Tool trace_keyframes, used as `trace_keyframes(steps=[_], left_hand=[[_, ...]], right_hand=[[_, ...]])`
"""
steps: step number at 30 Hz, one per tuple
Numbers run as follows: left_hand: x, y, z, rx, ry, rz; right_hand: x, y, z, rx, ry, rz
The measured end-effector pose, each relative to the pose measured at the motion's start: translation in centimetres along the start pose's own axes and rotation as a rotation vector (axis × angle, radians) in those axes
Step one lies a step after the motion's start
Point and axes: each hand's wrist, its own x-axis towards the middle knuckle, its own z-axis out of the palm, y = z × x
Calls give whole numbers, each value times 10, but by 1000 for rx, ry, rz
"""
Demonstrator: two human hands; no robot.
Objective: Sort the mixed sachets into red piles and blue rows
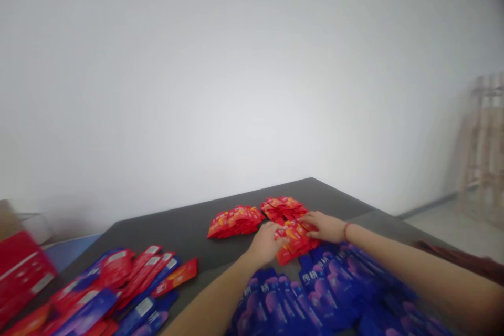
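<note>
A pile of red-orange packets (294, 244) lies on the dark table between my two hands. My left hand (266, 244) is at the pile's left edge, its fingers curled against the packets. From the other side, my right hand (325, 227) grips the pile's right edge, thumb and fingers over the packets. Just behind are two more red piles, one at the left (236, 220) and one at the back (283, 206). Rows of overlapping blue packets (331, 289) spread below and between my forearms. The fingertips are slightly blurred.
Mixed red and blue packets (134, 278) lie loosely at the table's left. A red box or bag (23, 278) stands at the far left. The dark table (177, 223) reaches toward a white wall (252, 89). A wooden rack (486, 147) stands at the right, blurred.
</note>
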Motion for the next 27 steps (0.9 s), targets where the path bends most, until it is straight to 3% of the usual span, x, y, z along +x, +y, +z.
trace_keyframes(steps=[3, 5, 9, 12, 15, 19, 23, 27], left_hand=[[-39, -37, -28, 103, 57, -118], [-73, -64, -41, 198, 90, -247], [-134, -107, -54, 358, 118, -445], [-159, -124, -58, 408, 104, -447], [-171, -128, -63, 414, 97, -367], [-187, -123, -68, 375, 135, -271], [-212, -109, -77, 277, 245, -237], [-239, -76, -86, 130, 376, -233]], right_hand=[[5, -13, 1, 14, 43, -42], [7, -37, 5, 40, 80, -111], [-6, -122, 14, 112, 124, -312], [-24, -196, 19, 180, 119, -441], [-38, -252, 24, 238, 91, -510], [-46, -297, 40, 317, 117, -552], [-44, -318, 49, 429, 254, -503], [-38, -323, 42, 513, 462, -362]])
